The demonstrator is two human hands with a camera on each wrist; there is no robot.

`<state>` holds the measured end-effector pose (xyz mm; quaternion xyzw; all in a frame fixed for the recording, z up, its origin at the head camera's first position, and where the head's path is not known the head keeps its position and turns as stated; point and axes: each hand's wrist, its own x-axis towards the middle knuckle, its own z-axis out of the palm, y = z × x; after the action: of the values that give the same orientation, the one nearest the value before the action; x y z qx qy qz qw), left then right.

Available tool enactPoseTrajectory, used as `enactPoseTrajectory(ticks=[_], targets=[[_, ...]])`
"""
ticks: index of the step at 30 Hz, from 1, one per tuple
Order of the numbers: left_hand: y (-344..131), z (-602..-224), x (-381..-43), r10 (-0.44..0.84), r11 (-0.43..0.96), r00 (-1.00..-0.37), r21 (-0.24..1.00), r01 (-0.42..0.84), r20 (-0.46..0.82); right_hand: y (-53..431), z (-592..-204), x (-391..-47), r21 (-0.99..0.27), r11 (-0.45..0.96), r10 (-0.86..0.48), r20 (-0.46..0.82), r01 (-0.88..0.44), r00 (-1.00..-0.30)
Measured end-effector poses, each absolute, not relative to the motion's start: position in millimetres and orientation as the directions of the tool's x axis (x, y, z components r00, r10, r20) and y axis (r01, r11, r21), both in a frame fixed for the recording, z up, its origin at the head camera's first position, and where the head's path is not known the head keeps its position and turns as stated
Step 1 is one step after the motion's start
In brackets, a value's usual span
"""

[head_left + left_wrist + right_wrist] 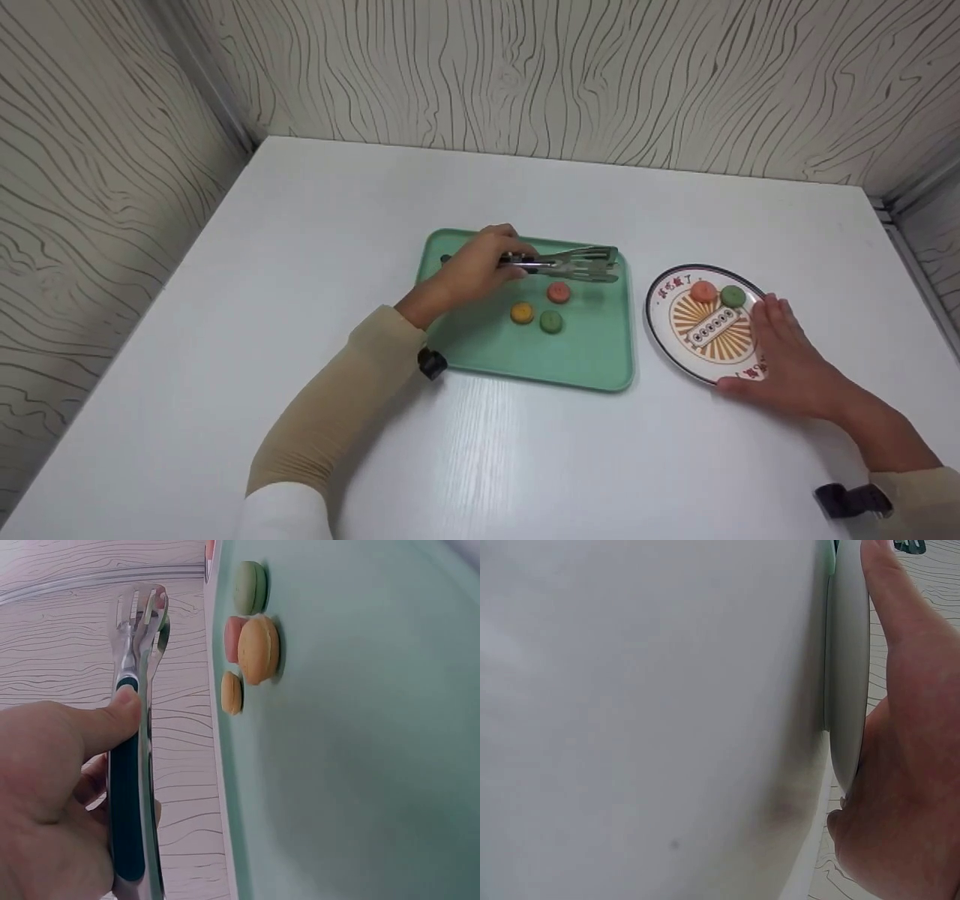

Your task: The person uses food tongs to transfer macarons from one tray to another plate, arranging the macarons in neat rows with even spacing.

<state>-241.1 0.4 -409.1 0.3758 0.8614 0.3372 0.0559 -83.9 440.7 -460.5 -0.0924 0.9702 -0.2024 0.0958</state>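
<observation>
My left hand (480, 262) grips a pair of metal serving tongs (577, 264) with dark handles, held above the green tray (592, 367). The slotted tips stand apart with nothing between them. On the tray lie a pink macaron (558, 292), a yellow macaron (522, 312) and a green macaron (551, 322). The left wrist view shows a further orange-yellow macaron (259, 650), which my hand hides in the head view. My right hand (799, 375) holds the right rim of a round patterned plate (694, 352), thumb at its near edge. On the plate sit a pink macaron (703, 291) and a green macaron (733, 296).
Tray and plate stand side by side on a white table (360, 225), with a narrow gap between them. Wood-grain patterned panels (465, 75) rise behind the table and on its left.
</observation>
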Motion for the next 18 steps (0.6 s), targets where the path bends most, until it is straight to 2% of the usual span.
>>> enactPoseTrajectory(ticks=[7, 18], targets=[[12.4, -411.4, -241.8, 0.712, 0.443, -0.672, 0.611, 0.655, 0.204, 440.4, -460.4, -83.4, -0.399, 0.903, -0.229, -0.134, -0.159, -0.964], [33.1, -410.2, -240.7, 0.724, 0.443, -0.663, 0.608, 0.658, 0.190, 441.4, -461.2, -82.9, -0.403, 0.898, -0.240, -0.115, -0.176, -0.964]])
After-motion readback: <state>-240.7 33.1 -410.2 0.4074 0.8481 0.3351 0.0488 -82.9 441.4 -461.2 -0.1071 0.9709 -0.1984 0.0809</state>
